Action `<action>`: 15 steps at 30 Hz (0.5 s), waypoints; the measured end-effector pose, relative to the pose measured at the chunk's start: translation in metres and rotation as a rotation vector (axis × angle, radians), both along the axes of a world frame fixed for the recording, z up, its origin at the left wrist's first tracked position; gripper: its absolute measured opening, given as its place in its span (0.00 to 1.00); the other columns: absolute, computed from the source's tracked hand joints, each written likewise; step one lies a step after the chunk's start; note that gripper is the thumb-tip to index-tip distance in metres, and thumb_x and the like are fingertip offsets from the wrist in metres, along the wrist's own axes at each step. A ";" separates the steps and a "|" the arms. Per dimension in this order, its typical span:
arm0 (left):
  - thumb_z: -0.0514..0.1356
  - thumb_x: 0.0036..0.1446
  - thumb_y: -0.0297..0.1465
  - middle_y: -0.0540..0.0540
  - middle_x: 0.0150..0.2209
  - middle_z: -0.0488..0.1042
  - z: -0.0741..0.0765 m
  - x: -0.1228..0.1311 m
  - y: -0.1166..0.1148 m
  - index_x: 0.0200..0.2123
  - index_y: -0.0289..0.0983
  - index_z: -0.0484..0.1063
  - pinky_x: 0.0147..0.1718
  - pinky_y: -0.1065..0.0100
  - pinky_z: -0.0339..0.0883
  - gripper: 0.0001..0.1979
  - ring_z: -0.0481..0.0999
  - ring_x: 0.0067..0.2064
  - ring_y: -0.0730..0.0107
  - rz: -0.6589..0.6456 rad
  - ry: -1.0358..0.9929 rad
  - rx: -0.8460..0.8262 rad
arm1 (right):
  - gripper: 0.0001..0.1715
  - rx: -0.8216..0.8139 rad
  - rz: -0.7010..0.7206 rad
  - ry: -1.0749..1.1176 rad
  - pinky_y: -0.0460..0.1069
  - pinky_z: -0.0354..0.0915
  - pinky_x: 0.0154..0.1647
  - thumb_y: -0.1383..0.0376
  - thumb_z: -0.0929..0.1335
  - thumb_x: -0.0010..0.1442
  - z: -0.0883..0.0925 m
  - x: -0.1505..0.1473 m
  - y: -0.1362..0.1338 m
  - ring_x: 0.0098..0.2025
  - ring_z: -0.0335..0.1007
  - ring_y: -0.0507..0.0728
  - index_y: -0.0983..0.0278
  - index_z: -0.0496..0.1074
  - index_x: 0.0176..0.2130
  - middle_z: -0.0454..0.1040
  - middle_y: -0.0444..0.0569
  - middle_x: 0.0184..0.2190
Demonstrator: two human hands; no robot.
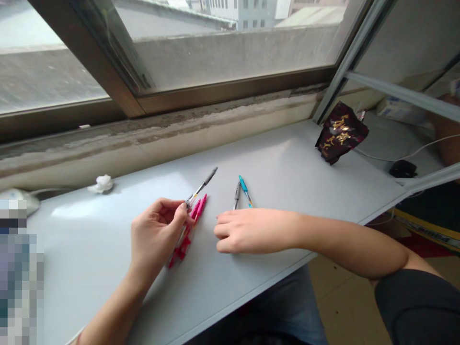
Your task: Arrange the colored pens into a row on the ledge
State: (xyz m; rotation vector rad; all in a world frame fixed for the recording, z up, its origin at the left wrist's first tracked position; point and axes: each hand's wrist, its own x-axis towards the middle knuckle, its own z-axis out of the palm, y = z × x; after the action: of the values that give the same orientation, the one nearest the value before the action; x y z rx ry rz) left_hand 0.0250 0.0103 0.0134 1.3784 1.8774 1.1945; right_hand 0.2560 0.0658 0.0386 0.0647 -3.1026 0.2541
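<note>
Two pens [245,189] beside right hand [247,231], snack bag [341,132] beyond

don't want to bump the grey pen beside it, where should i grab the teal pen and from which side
Pinch the teal pen by its near end, coming from the right. It lies flat on the desk, almost touching the grey pen at the far tips and splaying away nearer you, so the right side is free. The right hand rests just below it.
</note>
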 end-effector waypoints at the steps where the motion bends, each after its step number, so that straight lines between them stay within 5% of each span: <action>1: 0.67 0.56 0.43 0.49 0.24 0.82 0.001 0.000 -0.001 0.34 0.39 0.77 0.28 0.67 0.76 0.13 0.81 0.25 0.66 -0.011 -0.029 0.009 | 0.07 -0.085 0.001 -0.029 0.53 0.65 0.55 0.74 0.70 0.70 0.003 0.002 0.004 0.45 0.72 0.58 0.65 0.80 0.41 0.80 0.51 0.42; 4: 0.68 0.58 0.41 0.49 0.24 0.82 0.002 0.001 -0.006 0.34 0.39 0.76 0.30 0.66 0.79 0.11 0.83 0.27 0.65 -0.044 -0.097 0.064 | 0.05 -0.356 -0.157 0.014 0.54 0.64 0.56 0.65 0.75 0.67 0.007 0.005 0.016 0.46 0.72 0.58 0.65 0.80 0.40 0.81 0.52 0.45; 8: 0.67 0.62 0.39 0.50 0.24 0.81 0.003 0.009 -0.015 0.36 0.39 0.75 0.28 0.67 0.77 0.09 0.82 0.26 0.66 -0.145 -0.160 0.183 | 0.31 -0.859 -0.622 0.214 0.49 0.61 0.34 0.41 0.72 0.66 0.000 0.003 0.031 0.31 0.67 0.53 0.64 0.71 0.29 0.73 0.45 0.28; 11: 0.62 0.68 0.37 0.50 0.26 0.81 -0.002 0.015 -0.017 0.41 0.39 0.75 0.29 0.69 0.75 0.07 0.81 0.27 0.68 -0.305 -0.153 0.201 | 0.38 -1.217 -0.614 0.409 0.48 0.60 0.30 0.36 0.67 0.67 -0.012 -0.005 0.037 0.25 0.63 0.51 0.61 0.62 0.24 0.64 0.41 0.19; 15: 0.61 0.70 0.36 0.50 0.32 0.79 -0.012 0.016 -0.015 0.50 0.39 0.75 0.32 0.70 0.74 0.10 0.79 0.30 0.70 -0.392 0.039 0.252 | 0.39 -1.409 -0.662 0.571 0.47 0.54 0.22 0.38 0.70 0.65 -0.024 -0.017 0.038 0.17 0.51 0.47 0.58 0.54 0.21 0.51 0.34 0.14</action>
State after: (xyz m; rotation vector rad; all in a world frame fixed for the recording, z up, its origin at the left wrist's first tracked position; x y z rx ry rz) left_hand 0.0407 -0.0043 0.0014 1.8145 1.4226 1.2320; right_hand 0.2394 0.1040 0.0145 -0.7098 -1.6583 1.7788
